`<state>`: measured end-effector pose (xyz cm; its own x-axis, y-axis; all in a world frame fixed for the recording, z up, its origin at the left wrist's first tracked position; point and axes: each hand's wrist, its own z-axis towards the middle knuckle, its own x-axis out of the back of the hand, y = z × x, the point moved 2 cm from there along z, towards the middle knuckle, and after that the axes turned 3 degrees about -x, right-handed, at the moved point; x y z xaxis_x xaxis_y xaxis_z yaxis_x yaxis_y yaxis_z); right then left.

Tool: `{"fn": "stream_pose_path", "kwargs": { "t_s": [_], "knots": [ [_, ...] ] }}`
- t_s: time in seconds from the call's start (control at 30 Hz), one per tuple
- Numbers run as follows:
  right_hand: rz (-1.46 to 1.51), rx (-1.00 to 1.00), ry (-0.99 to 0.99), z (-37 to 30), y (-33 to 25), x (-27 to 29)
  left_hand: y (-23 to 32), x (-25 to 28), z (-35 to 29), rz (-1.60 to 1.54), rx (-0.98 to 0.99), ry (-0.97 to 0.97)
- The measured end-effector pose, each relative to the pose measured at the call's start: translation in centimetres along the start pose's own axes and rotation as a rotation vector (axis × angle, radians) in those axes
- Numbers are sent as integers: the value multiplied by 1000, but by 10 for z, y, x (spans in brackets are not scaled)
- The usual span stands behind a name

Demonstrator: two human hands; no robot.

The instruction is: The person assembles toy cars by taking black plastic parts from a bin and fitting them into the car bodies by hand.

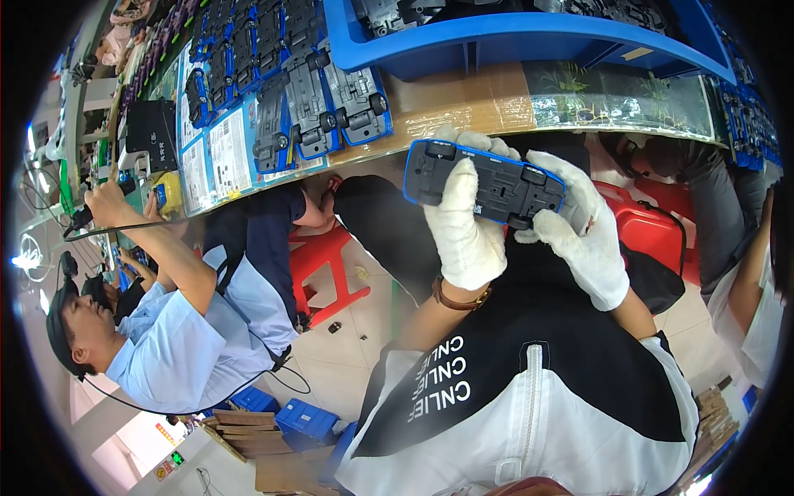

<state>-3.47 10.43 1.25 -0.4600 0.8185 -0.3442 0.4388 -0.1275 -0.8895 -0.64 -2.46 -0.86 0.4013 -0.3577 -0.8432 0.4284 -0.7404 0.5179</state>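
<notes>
Both my hands wear white gloves and hold one blue toy car (pixel 490 183), its black underside with small wheels turned up toward me. My left hand (pixel 465 227) grips the car's left end, with the thumb laid across the underside and fingers behind it. At the right end, my right hand (pixel 585 231) has its thumb at the lower edge near a wheel and its fingers behind the far side. The car is held in front of my chest, just off the table's near edge.
Upturned blue toy cars (pixel 318 107) lie in rows on the table (pixel 463 97). A blue bin (pixel 513 37) of black parts stands at the far side. A co-worker (pixel 165 331) sits at my left by a red stool (pixel 331 269). Another person (pixel 748 306) is at right.
</notes>
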Motion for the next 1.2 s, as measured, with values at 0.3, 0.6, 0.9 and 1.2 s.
{"fn": "stream_pose_path", "kwargs": {
  "t_s": [0.3,0.6,0.9,1.2],
  "knots": [
    [2,55,-33,-1,9,3,9,0,-6,79,7,-79],
    [-237,311,-41,3,7,-1,9,1,-14,297,16,-44],
    [-439,309,-38,-1,14,-16,27,25,-32,278,-24,-86],
    [-694,429,108,-5,-13,20,246,85,79,867,-494,499]
  ]
}}
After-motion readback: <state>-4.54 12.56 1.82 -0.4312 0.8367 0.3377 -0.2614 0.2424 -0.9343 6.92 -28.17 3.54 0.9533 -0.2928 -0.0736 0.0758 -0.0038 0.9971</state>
